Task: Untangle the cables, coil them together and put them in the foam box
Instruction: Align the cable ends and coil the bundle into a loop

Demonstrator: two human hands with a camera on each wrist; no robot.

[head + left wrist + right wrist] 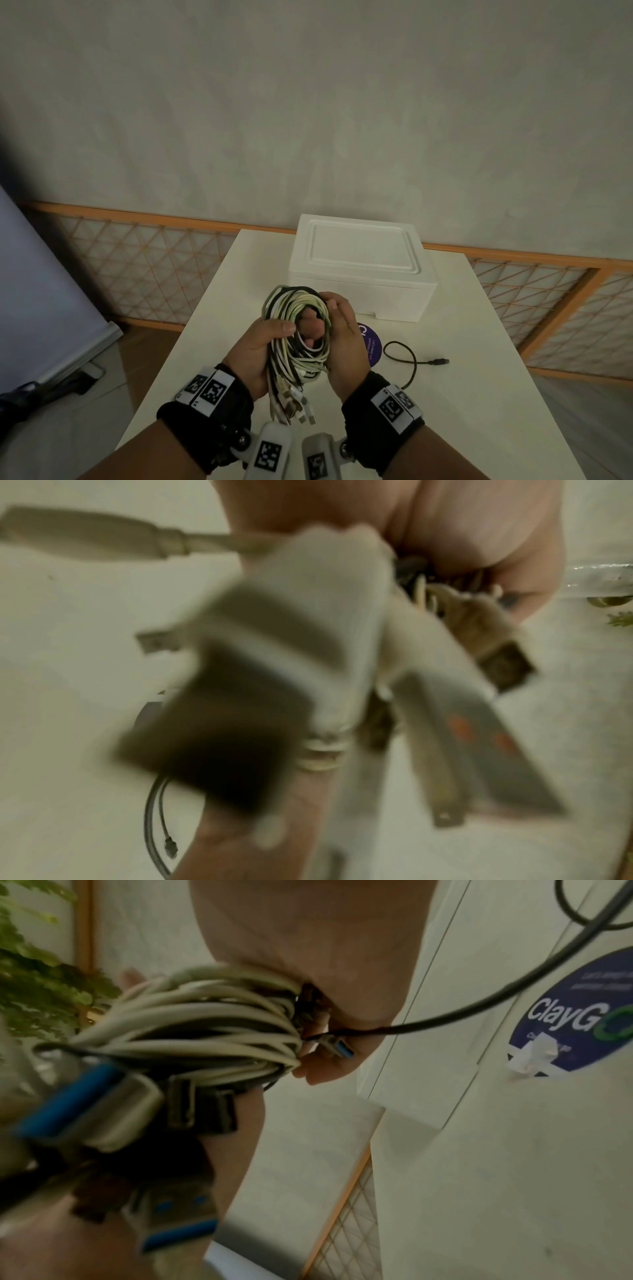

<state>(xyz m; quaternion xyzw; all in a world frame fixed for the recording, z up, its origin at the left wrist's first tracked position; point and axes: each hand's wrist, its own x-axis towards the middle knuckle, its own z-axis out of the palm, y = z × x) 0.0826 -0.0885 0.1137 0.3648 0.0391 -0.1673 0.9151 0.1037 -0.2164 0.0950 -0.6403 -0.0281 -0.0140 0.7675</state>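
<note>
Wrist straps with black-and-white marker tags sit closest to us, low in the head view. Our left hand [258,353] grips the coiled cable bundle [297,329] from the left, thumb over the loops; our right hand [346,337] wraps it from the right, fingers through the coil's centre. We hold the bundle above the white table [479,394], its USB plugs [301,409] hanging down between our wrists. In both wrist views those plugs hang right at the lens, blurred, blocking much of the frame. One black cable [409,363] lies loose on the table to the right, apart from the bundle. White foam box [356,265] stands at the far side with its lid on. Between box and hands we see a round dark-blue sticker [578,1015] reading "ClayGo"; smaller print is illegible. Orange-framed lattice panel [144,263] runs behind the table.
</note>
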